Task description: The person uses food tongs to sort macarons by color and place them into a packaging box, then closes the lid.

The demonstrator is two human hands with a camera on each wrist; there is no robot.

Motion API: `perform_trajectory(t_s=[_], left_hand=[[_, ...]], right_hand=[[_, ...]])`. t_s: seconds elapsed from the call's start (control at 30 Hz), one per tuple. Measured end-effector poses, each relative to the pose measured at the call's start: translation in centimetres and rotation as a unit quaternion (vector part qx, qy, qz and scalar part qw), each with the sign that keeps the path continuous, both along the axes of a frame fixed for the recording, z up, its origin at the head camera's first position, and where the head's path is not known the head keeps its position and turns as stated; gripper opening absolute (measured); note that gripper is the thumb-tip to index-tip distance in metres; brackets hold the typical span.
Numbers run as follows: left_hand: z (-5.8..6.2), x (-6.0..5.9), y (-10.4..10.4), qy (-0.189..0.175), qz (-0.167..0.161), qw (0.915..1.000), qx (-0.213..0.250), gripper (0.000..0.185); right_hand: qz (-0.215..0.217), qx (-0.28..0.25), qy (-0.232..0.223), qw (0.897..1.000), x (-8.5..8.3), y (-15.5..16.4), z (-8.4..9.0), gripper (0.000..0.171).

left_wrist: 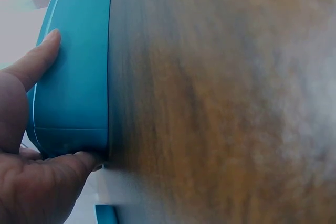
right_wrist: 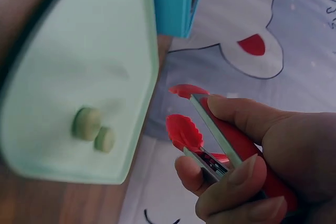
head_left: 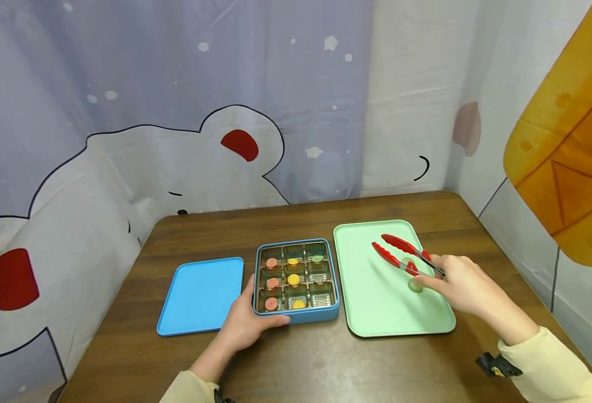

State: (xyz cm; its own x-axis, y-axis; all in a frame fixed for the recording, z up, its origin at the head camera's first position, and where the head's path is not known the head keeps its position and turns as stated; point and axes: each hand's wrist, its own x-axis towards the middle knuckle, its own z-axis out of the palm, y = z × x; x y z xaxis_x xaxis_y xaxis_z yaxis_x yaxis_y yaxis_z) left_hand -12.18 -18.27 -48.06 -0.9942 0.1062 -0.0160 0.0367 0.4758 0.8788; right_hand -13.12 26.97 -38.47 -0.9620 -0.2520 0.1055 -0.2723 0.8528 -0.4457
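Note:
My left hand (head_left: 247, 322) grips the near left corner of a blue box (head_left: 303, 315), its thumb along the front wall (left_wrist: 79, 77). Inside, a gold divided insert carries round pink pieces (head_left: 271, 304) in the left column and yellow pieces (head_left: 293, 279) in the middle one. A green piece (head_left: 317, 258) lies in the far right compartment. Over the light green tray (head_left: 371, 302), my right hand (head_left: 464, 282) holds red-tipped tongs (head_left: 387, 254), their tips apart with nothing between them. Two round green pieces (right_wrist: 86, 123) lie on the tray below; in the head view, the tongs partly hide one.
Left of the box, a flat blue lid (head_left: 202, 294) lies on the brown wooden table (head_left: 296, 364). The green tray stands close beside the box's right side. A printed curtain (head_left: 296, 67) hangs behind the table and along its sides.

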Motion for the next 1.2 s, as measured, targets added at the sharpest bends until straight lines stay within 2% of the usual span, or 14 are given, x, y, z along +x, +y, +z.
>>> perform_trajectory(t_s=[0.13,0.33,0.73,1.2], left_hand=[[-0.1,-0.1,-0.1,0.002,-0.004,0.9999,-0.010,0.128],[0.0,0.0,-0.1,-0.004,-0.011,0.9999,-0.001,0.125],[0.0,0.0,-0.1,-0.006,-0.008,1.0000,-0.003,0.124],[0.0,0.0,-0.1,-0.002,-0.010,0.9999,-0.004,0.125]], right_hand=[[-0.012,0.012,-0.014,1.000,0.6,1.2,-0.8,0.037],[-0.029,0.022,-0.041,0.998,1.4,2.9,-2.0,0.055],[-0.038,0.024,-0.049,0.998,1.7,4.0,-3.1,0.035],[-0.035,0.023,-0.072,0.997,1.5,4.1,-3.2,0.046]])
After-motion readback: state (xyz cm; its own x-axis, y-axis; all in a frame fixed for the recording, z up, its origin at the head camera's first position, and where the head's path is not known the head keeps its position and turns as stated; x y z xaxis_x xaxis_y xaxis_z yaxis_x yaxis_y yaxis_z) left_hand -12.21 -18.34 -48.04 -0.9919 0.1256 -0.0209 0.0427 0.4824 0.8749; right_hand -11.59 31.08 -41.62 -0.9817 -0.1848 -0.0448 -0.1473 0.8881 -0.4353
